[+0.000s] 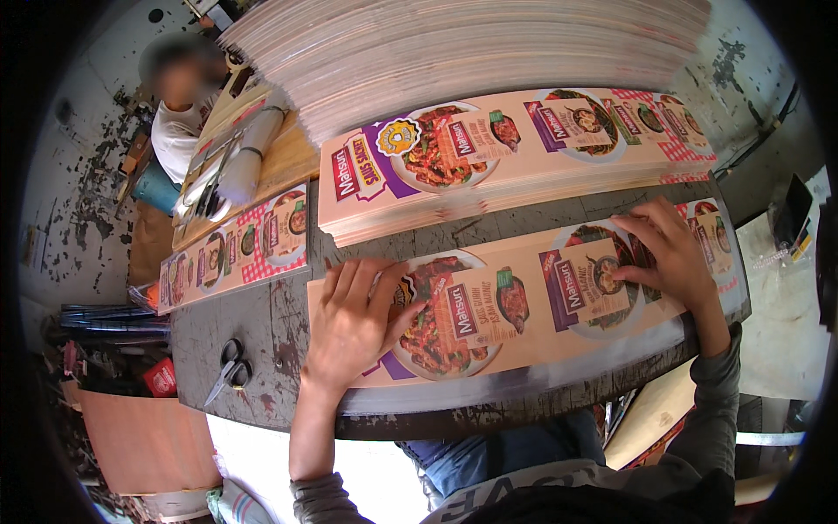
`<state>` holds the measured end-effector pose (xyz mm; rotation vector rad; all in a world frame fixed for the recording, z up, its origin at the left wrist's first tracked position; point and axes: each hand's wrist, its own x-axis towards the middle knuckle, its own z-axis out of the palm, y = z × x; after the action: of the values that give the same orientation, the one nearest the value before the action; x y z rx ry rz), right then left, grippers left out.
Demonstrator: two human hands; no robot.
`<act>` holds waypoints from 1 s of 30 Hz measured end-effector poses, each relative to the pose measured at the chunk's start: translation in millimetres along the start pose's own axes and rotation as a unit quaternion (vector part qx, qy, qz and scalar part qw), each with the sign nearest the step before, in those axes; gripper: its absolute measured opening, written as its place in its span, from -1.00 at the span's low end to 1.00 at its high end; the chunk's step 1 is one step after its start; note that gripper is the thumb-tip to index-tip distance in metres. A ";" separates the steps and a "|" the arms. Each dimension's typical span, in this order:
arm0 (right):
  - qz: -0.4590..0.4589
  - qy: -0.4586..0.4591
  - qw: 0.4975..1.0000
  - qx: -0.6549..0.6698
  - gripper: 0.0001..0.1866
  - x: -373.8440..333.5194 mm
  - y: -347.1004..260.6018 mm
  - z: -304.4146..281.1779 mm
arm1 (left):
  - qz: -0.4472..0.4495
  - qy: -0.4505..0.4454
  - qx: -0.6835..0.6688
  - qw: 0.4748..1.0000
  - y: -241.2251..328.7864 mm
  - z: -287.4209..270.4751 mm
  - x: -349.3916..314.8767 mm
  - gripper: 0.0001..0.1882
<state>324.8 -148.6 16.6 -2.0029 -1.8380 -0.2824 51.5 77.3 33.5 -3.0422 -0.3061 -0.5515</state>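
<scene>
A long pale-orange printed panel [524,284] with food pictures lies across the dark worn table in front of me. My left hand [353,319] rests on its left end, fingers stretched toward the far edge and thumb apart. On the right part of the panel is my right hand [668,258], its fingertips at the far edge and its thumb bent inward on the print, with a gap between them. A glossy, see-through strip [515,389], seemingly plastic film, shows along the panel's near edge.
Beyond the panel sits a neat stack of like panels [515,162], with a much taller stack [471,44] behind. Scissors [229,371] lie at the table's left. Another printed panel [236,249] is farther left, beside a wooden table [297,153] bearing a plastic roll [249,157]. A person [179,113] sits there.
</scene>
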 end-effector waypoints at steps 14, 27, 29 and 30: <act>0.019 -0.025 0.996 0.082 -0.67 -0.1 -0.3 -0.2 | -0.026 -0.011 -0.081 0.996 -2.0 3.9 -4.1 -0.64; -0.082 0.012 0.996 -0.031 -0.80 -1.0 -8.0 1.6 | -0.077 -0.012 -0.087 0.993 -8.2 -2.0 -3.4 -0.67; -0.095 0.018 0.994 -0.050 -0.77 -3.4 -4.4 2.4 | -0.125 -0.038 -0.053 0.990 -18.0 -7.6 -8.4 -0.66; -0.064 0.025 0.997 -0.034 -0.75 -4.6 -5.0 3.0 | -0.150 -0.051 -0.037 0.987 -22.9 -9.8 -11.1 -0.65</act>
<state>319.0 -151.2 12.8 -1.9072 -1.9531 -0.4331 33.4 97.0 38.8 -3.1203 -0.7729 -0.4264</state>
